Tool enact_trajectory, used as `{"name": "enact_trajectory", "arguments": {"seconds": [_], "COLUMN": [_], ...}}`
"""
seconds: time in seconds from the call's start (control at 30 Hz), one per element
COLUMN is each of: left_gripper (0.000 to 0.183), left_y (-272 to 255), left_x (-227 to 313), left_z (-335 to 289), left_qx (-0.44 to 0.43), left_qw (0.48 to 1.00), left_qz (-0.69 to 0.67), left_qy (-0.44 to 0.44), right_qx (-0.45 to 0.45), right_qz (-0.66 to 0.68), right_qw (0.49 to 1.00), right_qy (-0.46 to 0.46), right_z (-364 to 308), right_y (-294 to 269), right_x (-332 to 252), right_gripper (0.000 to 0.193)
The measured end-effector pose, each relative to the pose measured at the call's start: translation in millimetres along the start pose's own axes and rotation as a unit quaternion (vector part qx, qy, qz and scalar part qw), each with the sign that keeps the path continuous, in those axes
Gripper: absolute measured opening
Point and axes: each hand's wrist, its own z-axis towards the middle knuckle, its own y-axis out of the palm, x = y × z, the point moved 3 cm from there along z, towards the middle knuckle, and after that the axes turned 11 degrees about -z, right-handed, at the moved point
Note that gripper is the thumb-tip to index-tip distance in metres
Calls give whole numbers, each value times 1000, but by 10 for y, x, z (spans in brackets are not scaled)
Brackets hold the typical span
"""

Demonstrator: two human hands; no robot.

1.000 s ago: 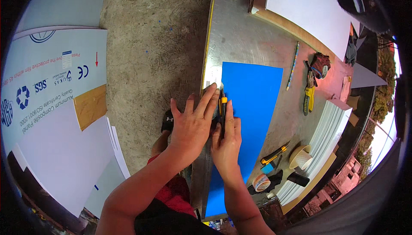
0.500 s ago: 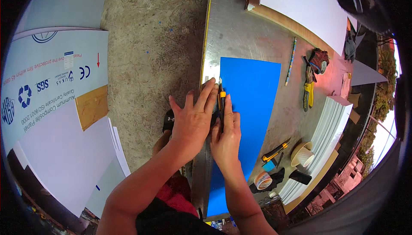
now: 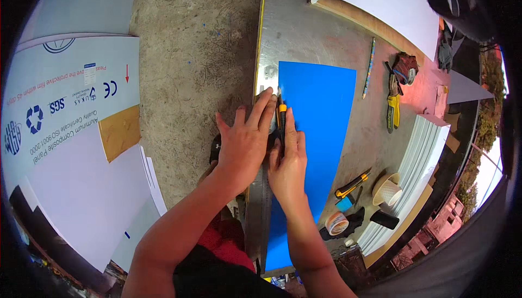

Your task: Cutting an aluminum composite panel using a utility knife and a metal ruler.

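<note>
We look down at a metal table (image 3: 304, 31) where a blue sheet (image 3: 318, 118) lies flat near the left edge. Our left hand (image 3: 244, 140) spreads wide, pressing a steel ruler (image 3: 262, 189) along the sheet's left edge, likely to keep it from slipping. Our right hand (image 3: 287, 165) grips a yellow knife (image 3: 281, 116) tight against the ruler, blade on the sheet. Tape (image 3: 337, 223) and another knife (image 3: 352, 185) sit at the right, well apart.

Two utility knives (image 3: 280, 117) (image 3: 352, 184) (both yellow-black), one tape roll (image 3: 336, 223).
</note>
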Motion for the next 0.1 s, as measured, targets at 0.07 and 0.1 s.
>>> {"name": "enact_trajectory", "arguments": {"seconds": [0.07, 0.1], "left_gripper": [85, 86], "left_y": [27, 57], "left_x": [-28, -17], "left_z": [-11, -4], "left_qx": [10, 11], "left_qw": [1000, 1000], "left_qz": [8, 15], "left_qy": [2, 5], "right_qx": [2, 0], "right_qz": [4, -2], "right_qw": [1000, 1000], "right_qy": [-5, 0], "right_z": [-3, -8], "right_y": [14, -8], "right_x": [-8, 4], "right_gripper": [77, 77]}}
